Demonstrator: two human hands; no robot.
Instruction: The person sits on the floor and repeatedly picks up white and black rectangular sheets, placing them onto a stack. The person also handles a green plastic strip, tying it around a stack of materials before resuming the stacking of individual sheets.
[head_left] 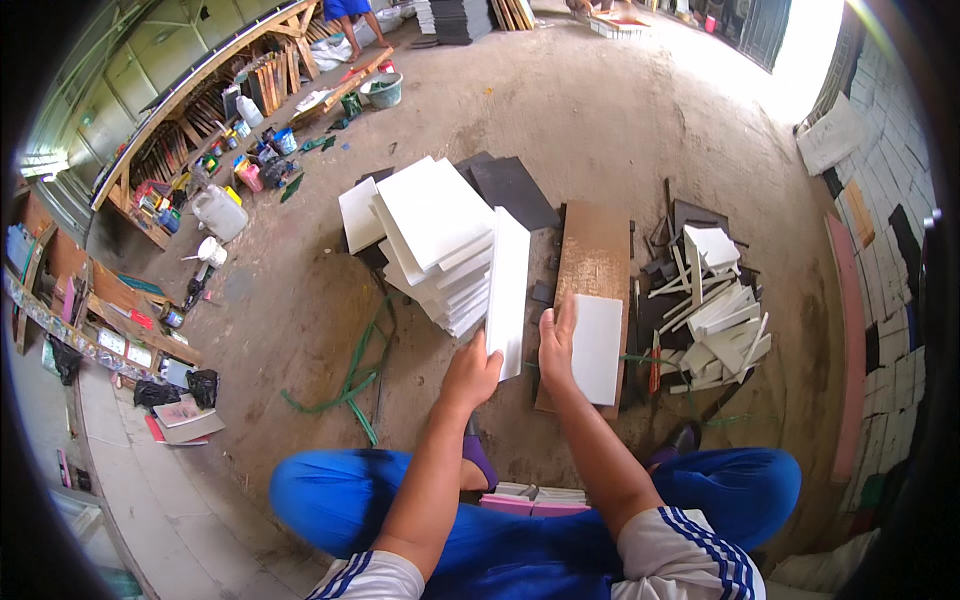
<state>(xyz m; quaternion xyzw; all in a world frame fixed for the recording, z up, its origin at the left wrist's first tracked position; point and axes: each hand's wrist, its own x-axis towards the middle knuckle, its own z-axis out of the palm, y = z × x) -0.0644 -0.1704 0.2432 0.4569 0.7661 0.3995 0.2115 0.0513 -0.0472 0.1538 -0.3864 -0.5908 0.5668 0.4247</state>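
1. Okay, my left hand (472,374) is closed around the near end of a white panel (510,290), pinching it: the thumb lies over its near left corner, and the other fingers are mostly out of sight.

2. Now the right hand (557,350): nothing gripped, fingers straight and close together, pointing away from me, the thumb slightly apart. It hangs at the left edge of a white board (599,352); whether it touches, I cannot tell.

3. And that panel is up in front of me, between the stack of white sheets (430,225) on its left and the brown plank (596,245) on its right. Its long axis runs away from me, far end pointing ahead, and it's tipped so one narrow edge shows along the left.

4. Over on the plank, the white board lies flat at the near end, long axis also pointing away from me, much in line with the plank.

5. Around us on the floor (640,120): black sheets (515,190) behind the stack, green strapping (352,385) to the left, and a jumble of white offcuts (728,318) right of the plank.
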